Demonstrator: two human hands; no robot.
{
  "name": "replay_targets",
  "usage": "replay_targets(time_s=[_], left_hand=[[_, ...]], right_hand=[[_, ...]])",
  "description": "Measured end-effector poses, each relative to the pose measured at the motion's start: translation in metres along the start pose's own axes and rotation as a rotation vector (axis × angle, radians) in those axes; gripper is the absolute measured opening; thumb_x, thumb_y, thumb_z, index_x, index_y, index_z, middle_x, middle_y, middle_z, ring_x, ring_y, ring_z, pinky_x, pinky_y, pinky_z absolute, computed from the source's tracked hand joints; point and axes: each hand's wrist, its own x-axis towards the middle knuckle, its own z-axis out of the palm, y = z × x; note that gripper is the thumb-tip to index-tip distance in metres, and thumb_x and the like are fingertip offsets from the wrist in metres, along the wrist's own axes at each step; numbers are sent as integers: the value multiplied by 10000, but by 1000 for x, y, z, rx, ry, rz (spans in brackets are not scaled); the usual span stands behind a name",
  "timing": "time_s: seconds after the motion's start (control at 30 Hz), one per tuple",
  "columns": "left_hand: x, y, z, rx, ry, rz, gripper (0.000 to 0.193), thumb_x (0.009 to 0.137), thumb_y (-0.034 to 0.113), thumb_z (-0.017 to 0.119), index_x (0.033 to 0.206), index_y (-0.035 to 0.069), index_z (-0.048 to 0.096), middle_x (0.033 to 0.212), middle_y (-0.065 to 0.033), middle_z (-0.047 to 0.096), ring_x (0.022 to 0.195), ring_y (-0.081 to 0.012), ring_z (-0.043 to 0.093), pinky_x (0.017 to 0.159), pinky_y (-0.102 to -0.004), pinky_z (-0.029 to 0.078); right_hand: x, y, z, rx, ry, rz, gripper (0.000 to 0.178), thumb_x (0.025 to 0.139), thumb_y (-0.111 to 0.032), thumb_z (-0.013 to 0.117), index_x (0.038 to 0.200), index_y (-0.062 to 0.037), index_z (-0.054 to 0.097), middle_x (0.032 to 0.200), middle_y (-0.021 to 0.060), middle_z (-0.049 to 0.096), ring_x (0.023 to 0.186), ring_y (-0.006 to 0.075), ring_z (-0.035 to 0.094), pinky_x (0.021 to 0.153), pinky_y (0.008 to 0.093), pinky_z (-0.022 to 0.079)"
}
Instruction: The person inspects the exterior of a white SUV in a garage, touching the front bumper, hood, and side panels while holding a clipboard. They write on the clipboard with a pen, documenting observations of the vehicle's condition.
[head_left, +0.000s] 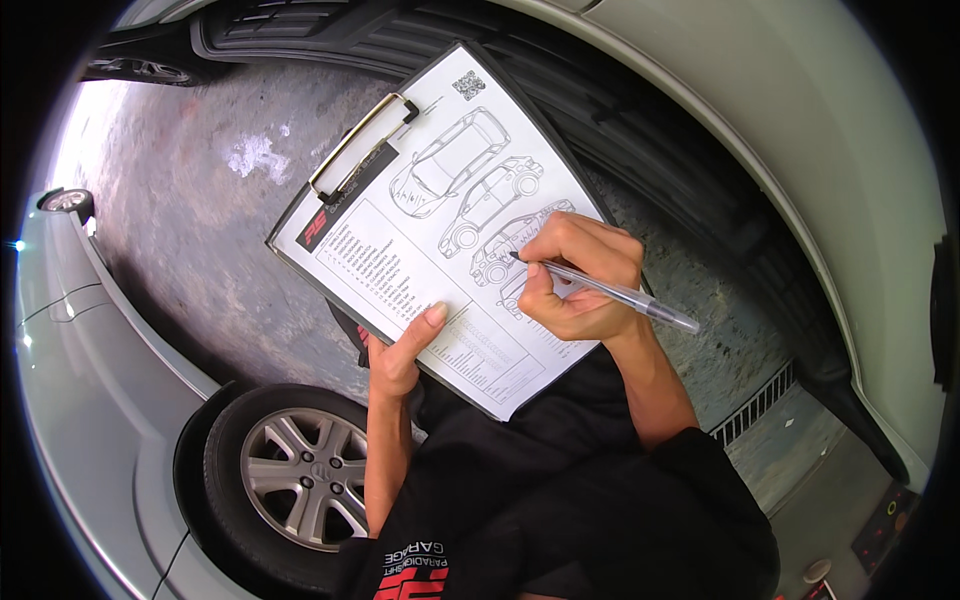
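Observation:
A clipboard (275, 243) is tilted in front of me, its metal clip (352, 140) at the upper left. Clamped to it is a white printed sheet (440, 235) with car outline drawings, a list and small tables. My left hand (400, 355) grips the board's lower edge, thumb on top of the paper, the other fingers mostly hidden underneath. In my right hand (590, 270) is a clear-barrelled pen (640, 298), pinched between the fingers. Its dark tip rests at or just above one of the lower car drawings; contact cannot be made out.
A silver car (110, 360) with a spoked wheel (305, 475) stands close on my left. On the right and above, a pale car body (790, 110) with black trim curves round. Grey stained floor (240, 240) lies between them, with a drain grate (755, 405) at right.

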Motion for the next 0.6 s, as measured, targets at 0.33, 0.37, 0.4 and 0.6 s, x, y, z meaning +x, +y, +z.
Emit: replay_targets(time_s=[0.33, 0.37, 0.4, 0.6], left_hand=[[-1, -4, -2, -69, 21, 7, 484, 856, 182, 790, 1242, -75, 654, 1128, -148, 709, 1000, -235, 672, 900, -343, 519], [-2, -3, 0, -70, 26, 15, 482, 855, 182, 790, 1240, -76, 655, 1127, -148, 709, 999, -235, 673, 899, -344, 520], [-2, -2, 2, -71, 30, 23, 481, 855, 182, 790, 1238, -76, 656, 1125, -148, 709, 998, -235, 674, 898, -346, 521], [-2, -4, 0, -64, 22, 11, 480, 852, 193, 790, 1228, -75, 659, 1104, -150, 714, 976, -236, 680, 880, -343, 526]], right_hand=[[-3, 2, -2, 24, 21, 11, 110, 693, 33, 678, 788, 1, 634, 643, 71, 583, 524, 164, 566, 498, 276, 438], [-2, 1, -3, 29, 29, 31, 111, 691, 35, 677, 787, 1, 633, 645, 72, 585, 524, 166, 568, 499, 277, 440], [-2, 1, -2, 25, 27, 21, 111, 690, 37, 674, 786, 1, 632, 646, 73, 586, 524, 166, 567, 499, 277, 440], [-1, 3, 2, 13, 28, -26, 104, 688, 41, 663, 780, 7, 628, 643, 79, 584, 518, 163, 558, 494, 275, 434]])
